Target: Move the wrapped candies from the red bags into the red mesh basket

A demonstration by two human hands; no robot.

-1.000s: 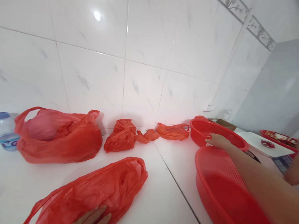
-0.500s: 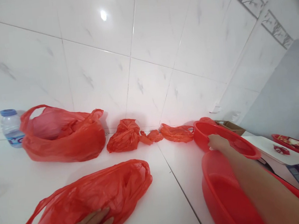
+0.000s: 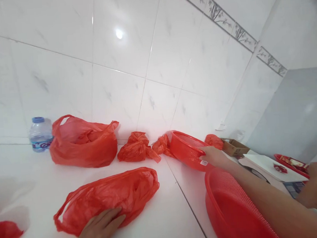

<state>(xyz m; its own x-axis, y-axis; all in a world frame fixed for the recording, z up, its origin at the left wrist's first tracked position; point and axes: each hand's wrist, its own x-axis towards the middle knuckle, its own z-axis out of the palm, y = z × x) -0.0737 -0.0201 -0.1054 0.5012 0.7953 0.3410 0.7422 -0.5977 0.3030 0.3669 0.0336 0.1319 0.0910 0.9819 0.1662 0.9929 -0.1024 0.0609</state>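
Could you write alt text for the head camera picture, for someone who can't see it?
On a white tiled counter, the left hand presses flat on a red plastic bag while the right hand grips the rim of a tilted red basket. More red bags and a water bottle line the wall.

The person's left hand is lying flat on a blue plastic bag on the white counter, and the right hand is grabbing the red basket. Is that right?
Not quite: the bag is red, not blue. The head view shows the left hand lying flat on a red plastic bag on the white counter, while the right hand grips the rim of the tilted red mesh basket.
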